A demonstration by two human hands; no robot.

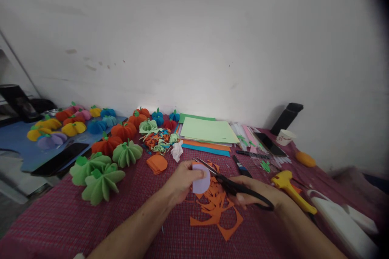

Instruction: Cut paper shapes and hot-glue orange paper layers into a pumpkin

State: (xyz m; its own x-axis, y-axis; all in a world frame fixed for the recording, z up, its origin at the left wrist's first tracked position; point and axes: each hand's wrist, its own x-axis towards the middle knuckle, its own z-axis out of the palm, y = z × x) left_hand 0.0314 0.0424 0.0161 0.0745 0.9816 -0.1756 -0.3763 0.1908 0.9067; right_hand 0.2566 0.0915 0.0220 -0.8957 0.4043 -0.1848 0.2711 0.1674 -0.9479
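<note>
Between the thumb and fingers of my left hand [183, 180] is a lilac paper piece [200, 184], straight on its left side and rounded on its right. A bit of orange paper shows at its top edge. My right hand [253, 194] grips black-handled scissors [240, 187], whose blades point up and left along the top of the lilac paper. I cannot tell whether the blades touch it. Curled orange paper scraps [214, 206] lie beneath both hands. A small stack of rounded orange paper pieces [157, 163] rests left of my left hand.
Green paper pumpkins [101, 182] and orange ones [123, 130] stand at left. Coloured paper sheets [208, 130] lie at the back beside shredded paper [159, 141]. To the right are a yellow glue gun [291, 190], a phone [270, 144] and a paper cup [285, 137].
</note>
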